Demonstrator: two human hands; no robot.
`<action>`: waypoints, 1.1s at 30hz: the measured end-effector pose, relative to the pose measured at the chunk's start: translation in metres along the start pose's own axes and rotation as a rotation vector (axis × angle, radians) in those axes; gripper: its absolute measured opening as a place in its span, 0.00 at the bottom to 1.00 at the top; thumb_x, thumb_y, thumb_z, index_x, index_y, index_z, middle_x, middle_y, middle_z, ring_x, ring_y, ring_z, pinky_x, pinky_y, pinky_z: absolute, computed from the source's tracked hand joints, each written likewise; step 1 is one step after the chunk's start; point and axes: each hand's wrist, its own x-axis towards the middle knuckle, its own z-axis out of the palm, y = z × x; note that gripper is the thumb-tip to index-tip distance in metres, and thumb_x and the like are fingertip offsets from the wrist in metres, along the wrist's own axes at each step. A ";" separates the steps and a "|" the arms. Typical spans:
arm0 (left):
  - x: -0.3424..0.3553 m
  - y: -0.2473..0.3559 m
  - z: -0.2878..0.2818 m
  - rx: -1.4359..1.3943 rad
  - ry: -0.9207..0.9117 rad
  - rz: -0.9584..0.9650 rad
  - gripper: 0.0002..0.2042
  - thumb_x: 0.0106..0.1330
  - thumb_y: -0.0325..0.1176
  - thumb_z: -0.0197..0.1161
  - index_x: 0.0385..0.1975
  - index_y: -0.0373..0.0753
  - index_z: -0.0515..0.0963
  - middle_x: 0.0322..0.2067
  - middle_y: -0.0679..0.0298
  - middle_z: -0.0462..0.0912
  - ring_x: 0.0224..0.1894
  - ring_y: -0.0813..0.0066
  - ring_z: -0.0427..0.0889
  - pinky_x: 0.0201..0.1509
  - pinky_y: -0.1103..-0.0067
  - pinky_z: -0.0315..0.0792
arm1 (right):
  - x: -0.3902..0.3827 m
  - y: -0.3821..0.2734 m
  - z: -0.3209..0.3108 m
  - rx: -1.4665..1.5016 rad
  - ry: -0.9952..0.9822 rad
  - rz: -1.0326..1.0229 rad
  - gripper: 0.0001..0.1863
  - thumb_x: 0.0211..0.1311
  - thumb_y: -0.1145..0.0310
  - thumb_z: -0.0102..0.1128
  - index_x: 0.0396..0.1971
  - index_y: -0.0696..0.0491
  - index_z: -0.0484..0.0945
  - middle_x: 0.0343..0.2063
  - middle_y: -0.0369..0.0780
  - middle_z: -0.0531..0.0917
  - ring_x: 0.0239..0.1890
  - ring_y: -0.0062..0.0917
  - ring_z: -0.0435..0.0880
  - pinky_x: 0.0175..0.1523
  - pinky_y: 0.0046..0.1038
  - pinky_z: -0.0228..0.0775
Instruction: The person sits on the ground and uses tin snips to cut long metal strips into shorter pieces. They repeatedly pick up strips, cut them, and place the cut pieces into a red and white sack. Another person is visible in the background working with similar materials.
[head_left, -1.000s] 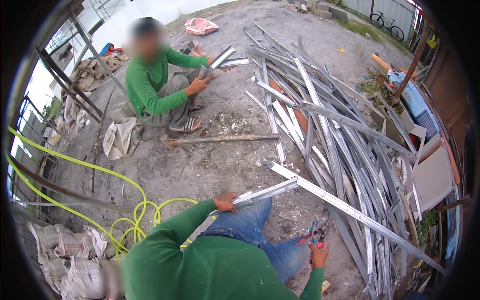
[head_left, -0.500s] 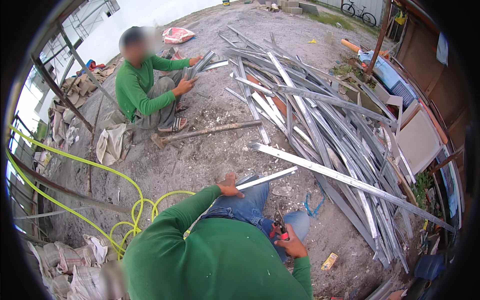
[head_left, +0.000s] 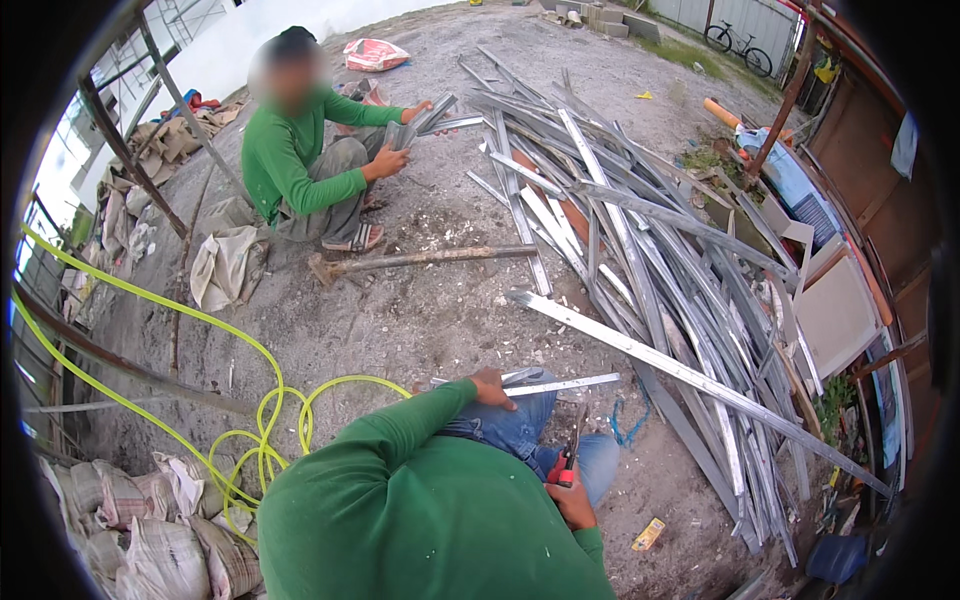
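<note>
A tangled heap of long silvery metal channels [head_left: 668, 290] sprawls on the person's right, most pieces slanting from far left to near right. Ahead and to the left, a co-worker in a green long-sleeved top [head_left: 300, 165] squats, holding short grey metal channels [head_left: 432, 115]. A long, straight silver channel [head_left: 690, 373] crosses the near side of the heap, its far end over bare ground. A wooden-handled hammer [head_left: 430, 258] (head toward the left) lies sideways between the 2 people. Nearer, at least 2 slim, pale silver metal strips [head_left: 575, 383] lie across the person's blue denim-clad thigh [head_left: 535, 410]; their long axis runs left to right, nearly level, with the longer free end pointing right toward the heap. The left hand [head_left: 490, 388] grasps them close to their left part. The right hand [head_left: 572, 505] is closed around a red-handled, grey-jawed hand tool [head_left: 572, 445], its tip aimed forward, just short of the strips; whether they touch, I cannot tell. The step looks like steadying the strips with the tool at the ready; using it on them would call for a firm left grip and jaws squared to the metal edge.
</note>
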 end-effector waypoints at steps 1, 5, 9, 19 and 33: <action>-0.001 -0.001 -0.006 -0.031 -0.017 -0.011 0.47 0.49 0.62 0.78 0.59 0.25 0.78 0.57 0.42 0.83 0.59 0.49 0.84 0.66 0.63 0.75 | 0.005 -0.002 0.003 -0.069 0.024 0.014 0.38 0.51 0.73 0.73 0.64 0.57 0.68 0.47 0.36 0.77 0.45 0.23 0.76 0.52 0.27 0.72; -0.004 -0.018 -0.018 -0.153 -0.041 0.032 0.43 0.49 0.59 0.79 0.53 0.22 0.81 0.54 0.41 0.84 0.57 0.50 0.85 0.65 0.66 0.75 | 0.024 -0.016 0.032 -0.287 0.232 -0.098 0.25 0.49 0.74 0.73 0.49 0.57 0.74 0.35 0.34 0.78 0.34 0.19 0.75 0.42 0.25 0.72; -0.019 -0.027 -0.039 -0.163 0.092 0.117 0.52 0.48 0.55 0.80 0.66 0.21 0.68 0.61 0.37 0.78 0.63 0.47 0.80 0.68 0.67 0.72 | 0.038 0.000 0.028 -0.227 0.220 -0.116 0.36 0.42 0.74 0.77 0.56 0.61 0.72 0.43 0.39 0.79 0.43 0.24 0.77 0.51 0.30 0.73; -0.079 0.002 -0.153 -0.465 0.429 0.399 0.51 0.47 0.45 0.80 0.69 0.23 0.63 0.59 0.34 0.77 0.62 0.42 0.78 0.67 0.66 0.71 | 0.054 -0.067 0.023 -0.584 0.273 -0.368 0.47 0.37 0.75 0.82 0.63 0.59 0.69 0.50 0.41 0.77 0.53 0.29 0.77 0.60 0.30 0.71; -0.155 0.057 -0.185 -0.297 0.552 0.525 0.39 0.49 0.35 0.74 0.61 0.23 0.66 0.50 0.36 0.80 0.53 0.42 0.83 0.59 0.63 0.76 | 0.042 -0.201 0.068 -0.721 0.224 -0.576 0.50 0.45 0.66 0.81 0.69 0.61 0.65 0.60 0.49 0.76 0.60 0.38 0.79 0.65 0.36 0.71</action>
